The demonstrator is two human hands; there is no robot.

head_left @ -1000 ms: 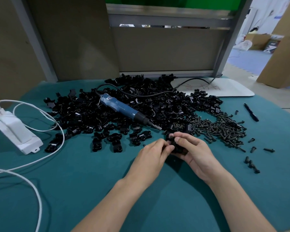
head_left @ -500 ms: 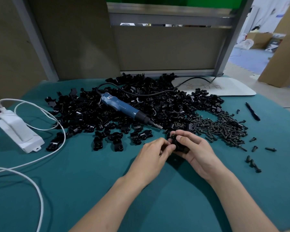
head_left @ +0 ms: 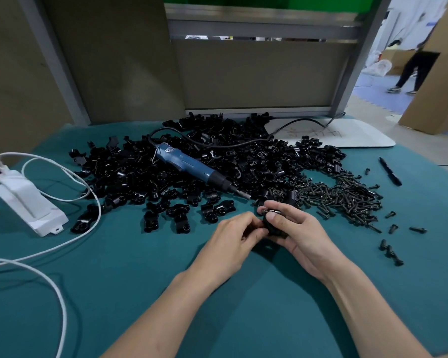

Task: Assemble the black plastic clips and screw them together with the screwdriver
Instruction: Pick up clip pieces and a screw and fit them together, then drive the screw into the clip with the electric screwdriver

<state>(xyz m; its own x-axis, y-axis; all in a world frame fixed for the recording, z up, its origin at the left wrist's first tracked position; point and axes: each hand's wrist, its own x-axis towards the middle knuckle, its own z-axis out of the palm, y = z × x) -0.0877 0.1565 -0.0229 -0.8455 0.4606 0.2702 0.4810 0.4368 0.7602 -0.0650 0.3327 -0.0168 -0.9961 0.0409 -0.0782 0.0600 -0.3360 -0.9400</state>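
Observation:
A black plastic clip (head_left: 269, 227) sits between both hands just above the teal table, mostly hidden by fingers. My right hand (head_left: 299, 232) grips it, thumb on top, and pinches a dark screw (head_left: 269, 211) at its fingertips. My left hand (head_left: 234, 235) pinches the clip's left side. Behind them lies a big heap of black clips (head_left: 212, 164). The blue electric screwdriver (head_left: 192, 167) rests on that heap, bit pointing toward my hands. A pile of dark screws (head_left: 344, 197) spreads to the right.
A white power adapter (head_left: 27, 202) with white cable (head_left: 62, 241) lies at left. Loose screws (head_left: 391, 250) and a black pen (head_left: 390, 171) lie at right. A white board (head_left: 360, 135) lies at the back right, before grey partition panels (head_left: 256, 73). A person walks far right.
Both hands stay together on the clip, with small finger shifts. My right fingers now show a screw at their tips. A walking person has come into view at far right.

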